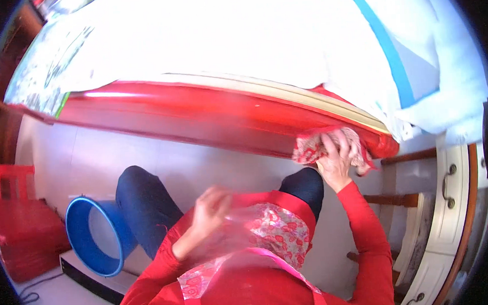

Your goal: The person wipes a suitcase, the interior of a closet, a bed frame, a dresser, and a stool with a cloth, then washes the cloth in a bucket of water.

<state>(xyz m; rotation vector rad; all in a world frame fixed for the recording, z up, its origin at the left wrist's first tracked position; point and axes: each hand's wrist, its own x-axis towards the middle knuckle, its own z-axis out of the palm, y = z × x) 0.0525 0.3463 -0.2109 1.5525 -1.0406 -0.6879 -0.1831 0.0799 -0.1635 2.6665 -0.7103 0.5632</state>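
My right hand presses a red-and-white patterned cloth against the right part of a long, shiny red panel, near its lower edge. In front of my apron, which is red with a floral print, my left hand is raised with its fingers curled. It is blurred, and whether it holds anything cannot be made out. Above the red panel runs a cream-coloured edge strip, and over that lies a white covering, strongly overexposed.
A blue plastic bucket stands beside my left leg, near a red stool or chair. Cream drawers with metal handles are at the right. A dark cable lies on the floor at lower left. Blue-and-white fabric spreads at upper right.
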